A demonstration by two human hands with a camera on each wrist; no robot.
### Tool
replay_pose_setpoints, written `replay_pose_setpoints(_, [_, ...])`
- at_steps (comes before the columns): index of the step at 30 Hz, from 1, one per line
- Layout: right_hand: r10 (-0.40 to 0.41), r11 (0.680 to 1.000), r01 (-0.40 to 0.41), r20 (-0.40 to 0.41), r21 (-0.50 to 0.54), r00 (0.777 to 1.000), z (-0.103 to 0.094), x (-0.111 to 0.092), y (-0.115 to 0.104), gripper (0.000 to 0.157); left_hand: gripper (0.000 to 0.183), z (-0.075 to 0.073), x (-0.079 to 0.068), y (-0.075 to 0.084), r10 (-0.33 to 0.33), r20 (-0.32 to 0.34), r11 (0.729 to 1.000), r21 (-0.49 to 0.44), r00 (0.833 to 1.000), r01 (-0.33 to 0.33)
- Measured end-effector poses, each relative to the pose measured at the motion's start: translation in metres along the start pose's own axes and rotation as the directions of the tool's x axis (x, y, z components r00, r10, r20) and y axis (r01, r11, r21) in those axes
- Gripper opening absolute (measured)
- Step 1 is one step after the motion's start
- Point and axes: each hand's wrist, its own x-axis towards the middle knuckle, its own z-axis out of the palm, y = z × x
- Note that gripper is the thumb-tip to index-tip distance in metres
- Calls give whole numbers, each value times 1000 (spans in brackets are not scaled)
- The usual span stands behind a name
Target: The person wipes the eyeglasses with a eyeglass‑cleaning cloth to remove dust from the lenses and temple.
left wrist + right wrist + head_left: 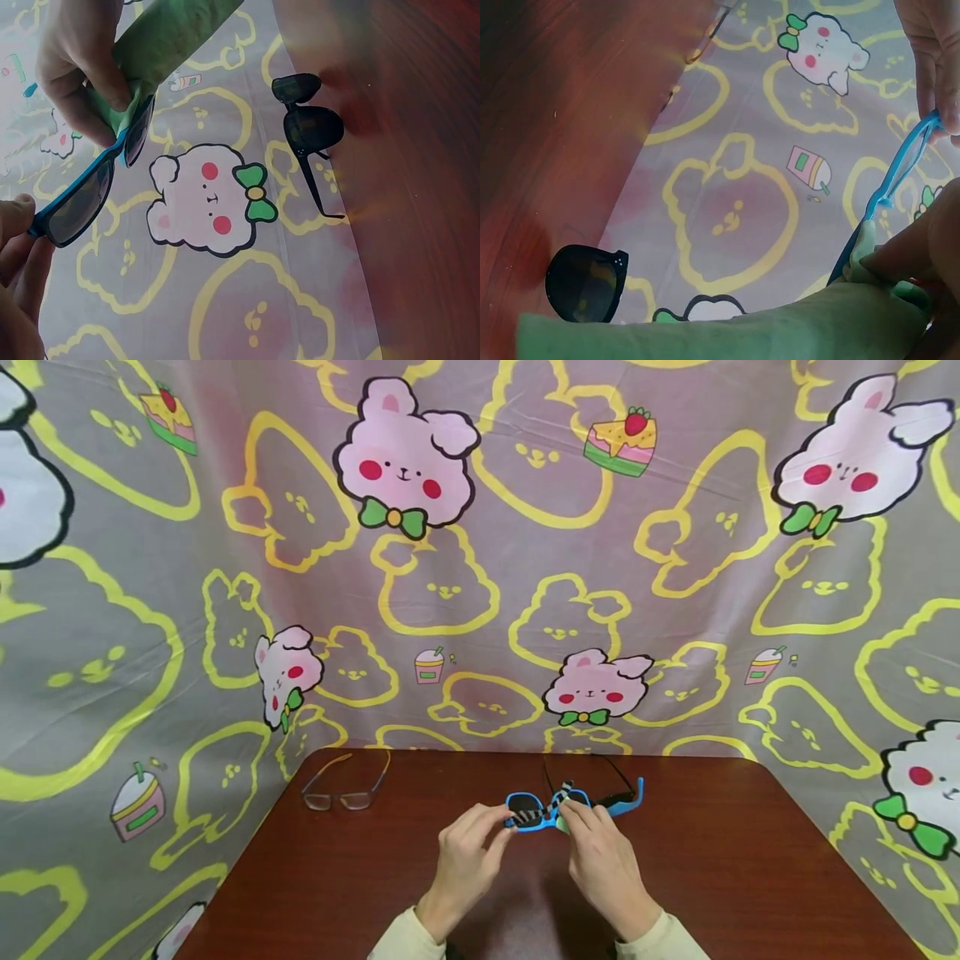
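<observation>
Blue-framed sunglasses with dark lenses (522, 804) are held up between both hands over the table. My left hand (468, 847) pinches their left end between thumb and fingers. A light green cloth (169, 45) is in my right hand (603, 860), whose thumb and fingers press it round the lens near the bridge. The cloth's loose part hangs out in the right wrist view. In the head view, black-and-white striped parts show by the frame; what they belong to is unclear. The right hand partly covers the right lens.
Black sunglasses (319, 127) lie on the brown table (360, 877) behind the right hand. Clear-lensed glasses (337, 800) with thin temples lie at the table's far left. A cartoon-printed curtain (450, 593) surrounds the table's back and sides.
</observation>
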Motion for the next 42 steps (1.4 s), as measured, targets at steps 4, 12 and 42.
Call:
replay_pose_setpoints(4, [12, 1000, -11, 15, -16, 1000, 2, 1, 0, 34, 19, 0, -1, 0, 1, -2, 1000, 1, 1000, -1])
replay_pose_setpoints(12, [17, 999, -15, 37, -50, 999, 2, 3, 1, 37, 18, 0, -3, -1, 0, -6, 1000, 6, 1000, 0])
replay_pose_setpoints(42, [19, 999, -12, 172, -45, 985, -3, -2, -4, 27, 18, -9, -5, -1, -99, -15, 993, 63, 995, 100])
